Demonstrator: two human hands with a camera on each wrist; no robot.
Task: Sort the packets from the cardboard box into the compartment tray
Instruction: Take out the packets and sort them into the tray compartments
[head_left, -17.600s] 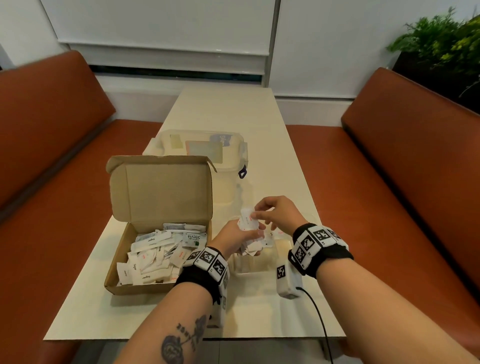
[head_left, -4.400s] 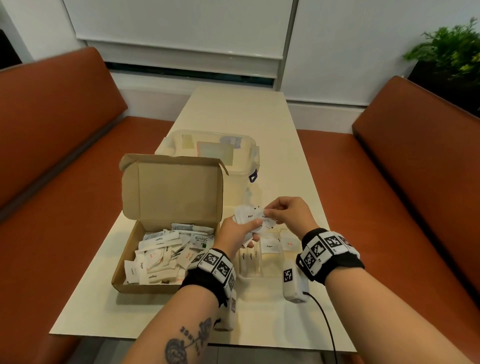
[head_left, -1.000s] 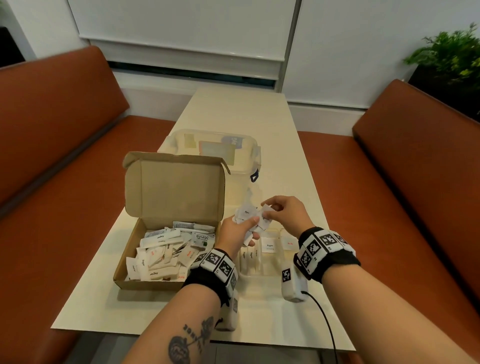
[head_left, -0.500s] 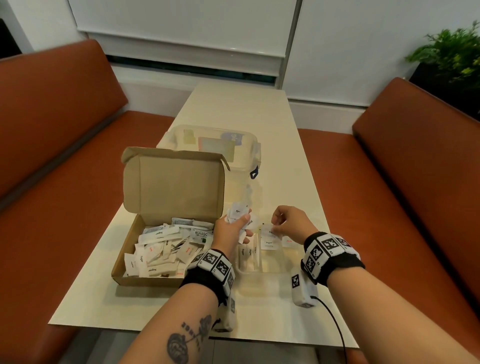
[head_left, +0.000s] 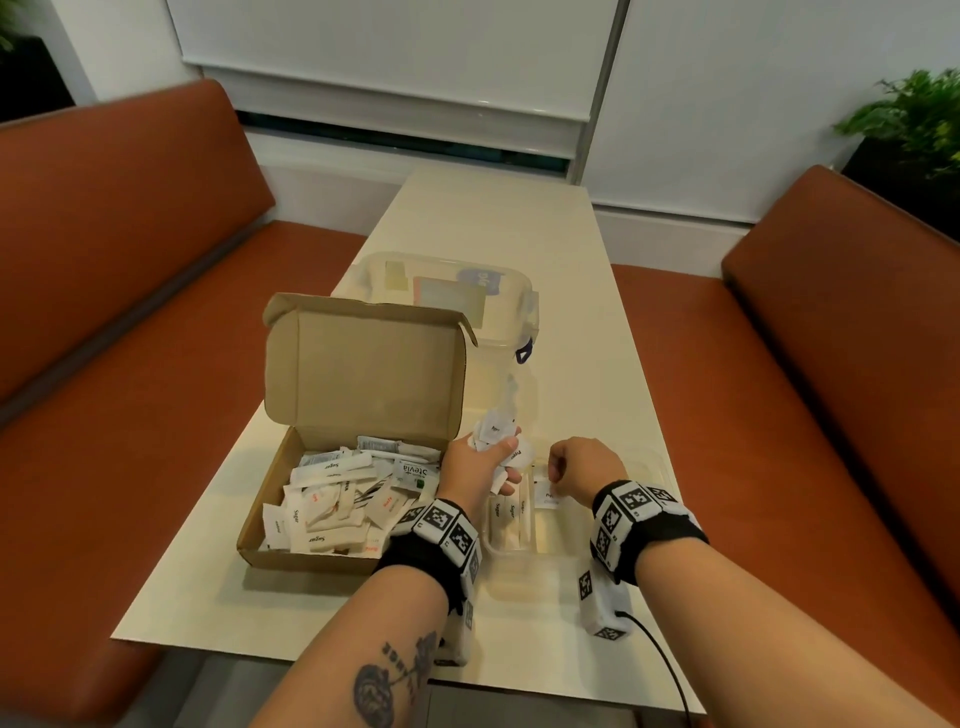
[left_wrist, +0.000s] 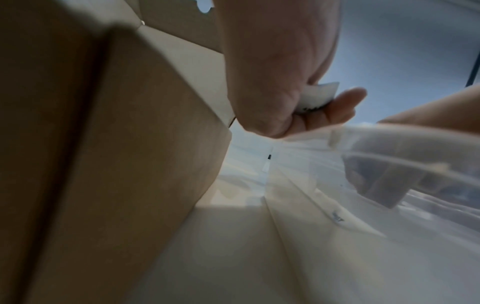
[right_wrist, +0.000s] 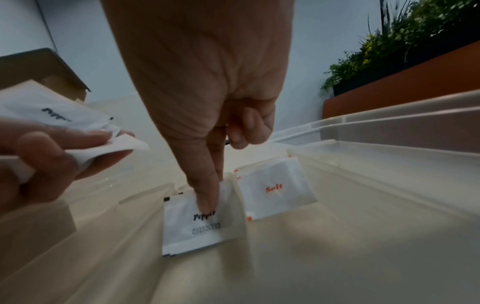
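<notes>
Centre frame, the left hand (head_left: 475, 465) curls round a crumpled bunch of white paper sachets (head_left: 496, 434), one reading "Pepper". The right hand (head_left: 584, 470) has two straight fingers (right_wrist: 206, 193) on a flat "Pepper" sachet (right_wrist: 187, 232) in the clear plastic compartment tray (head_left: 550, 538); pinching or pressing, I cannot tell. Past a divider (right_wrist: 238, 185) lies a red-lettered "Salt" sachet (right_wrist: 275, 189). "Sugar" and "Stevia" packets (head_left: 332, 499) fill the open brown cardboard box (head_left: 363, 374).

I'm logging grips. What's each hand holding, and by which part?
Left hand grips a bunch of packets round the middle, ends sticking out. Right hand pinches one pepper packet by its top edge, standing it in the tray.
</notes>
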